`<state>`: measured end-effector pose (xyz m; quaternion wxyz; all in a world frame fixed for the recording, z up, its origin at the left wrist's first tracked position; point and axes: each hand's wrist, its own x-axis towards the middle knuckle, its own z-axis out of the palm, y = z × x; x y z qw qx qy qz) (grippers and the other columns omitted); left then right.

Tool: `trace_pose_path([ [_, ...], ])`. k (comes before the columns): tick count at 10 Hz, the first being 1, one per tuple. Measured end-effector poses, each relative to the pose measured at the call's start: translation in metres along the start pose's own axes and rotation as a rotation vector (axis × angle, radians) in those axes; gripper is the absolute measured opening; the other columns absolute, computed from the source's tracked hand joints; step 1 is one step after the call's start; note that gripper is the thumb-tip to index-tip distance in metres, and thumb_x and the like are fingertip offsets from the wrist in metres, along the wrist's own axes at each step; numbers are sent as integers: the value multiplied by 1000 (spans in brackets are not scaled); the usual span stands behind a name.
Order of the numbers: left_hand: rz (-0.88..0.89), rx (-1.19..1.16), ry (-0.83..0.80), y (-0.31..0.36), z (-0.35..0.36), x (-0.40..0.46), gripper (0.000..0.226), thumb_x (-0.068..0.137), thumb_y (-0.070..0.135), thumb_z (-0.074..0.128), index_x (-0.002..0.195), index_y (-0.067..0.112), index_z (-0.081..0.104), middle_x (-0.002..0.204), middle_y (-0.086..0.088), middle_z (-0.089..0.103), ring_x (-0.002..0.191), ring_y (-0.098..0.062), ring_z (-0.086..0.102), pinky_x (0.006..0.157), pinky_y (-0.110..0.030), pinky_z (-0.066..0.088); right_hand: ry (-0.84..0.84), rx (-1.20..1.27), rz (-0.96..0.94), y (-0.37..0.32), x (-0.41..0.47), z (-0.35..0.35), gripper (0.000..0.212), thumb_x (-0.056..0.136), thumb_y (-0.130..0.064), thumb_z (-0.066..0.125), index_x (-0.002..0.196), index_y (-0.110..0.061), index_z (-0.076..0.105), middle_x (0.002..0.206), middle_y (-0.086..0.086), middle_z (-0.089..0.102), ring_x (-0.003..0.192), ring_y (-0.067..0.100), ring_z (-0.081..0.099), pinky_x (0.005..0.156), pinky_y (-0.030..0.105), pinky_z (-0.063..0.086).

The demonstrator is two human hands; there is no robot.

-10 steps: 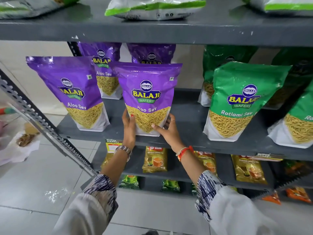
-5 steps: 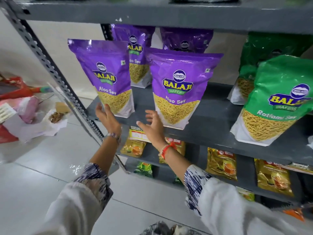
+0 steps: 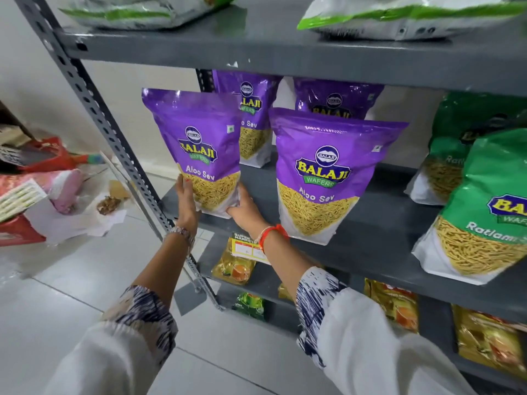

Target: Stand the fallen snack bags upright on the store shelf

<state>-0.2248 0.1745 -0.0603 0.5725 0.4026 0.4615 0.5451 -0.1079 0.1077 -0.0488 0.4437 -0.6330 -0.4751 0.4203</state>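
Aloo Sev bag is clamped at its base between left hand and right hand, basically upright; next, square it and let go gently.

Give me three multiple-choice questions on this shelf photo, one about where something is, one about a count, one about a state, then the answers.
1. Where is the bag that both hands hold?
A. front left of the middle shelf
B. top shelf
C. floor

2. How many purple bags show?
A. two
B. four
C. six

3. How do the bags on the top shelf lie?
A. upright
B. flat
C. hanging

Answers:
1 A: the left hand and right hand clasp the base of the held bag beside the post.
2 B: two in front, two behind.
3 B: the top bags lie on their sides.
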Motion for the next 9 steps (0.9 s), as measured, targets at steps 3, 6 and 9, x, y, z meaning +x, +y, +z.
trace_pose_path([
  [3, 25, 135, -19, 2, -2, -6, 57, 98, 37, 32, 147, 21, 9, 157, -8, 20, 143, -24, 23, 117, -49, 18, -2, -16, 3, -3, -10, -5, 77, 86, 5, 50, 151, -13, 14, 152, 21, 35, 137, 34, 38, 105, 26, 34],
  [6, 502, 624, 35, -12, 33, -94, 63, 91, 39, 34, 147, 18, 15, 159, -6, 10, 146, -16, 1, 118, -50, 0, 390, -136, -350, 27, -129, -48, 61, 90, -9, 54, 146, -17, 31, 160, 7, 17, 148, 18, 15, 117, 21, 18],
  [9, 781, 785, -140, -11, 132, -206, 64, 91, 52, 25, 146, 31, -1, 159, 4, 5, 144, -8, -10, 116, -45, -12, 768, -628, -322, 39, -214, -164, 71, 89, -31, 55, 150, -13, 22, 161, 16, 7, 149, 36, 1, 118, 60, 10],
])
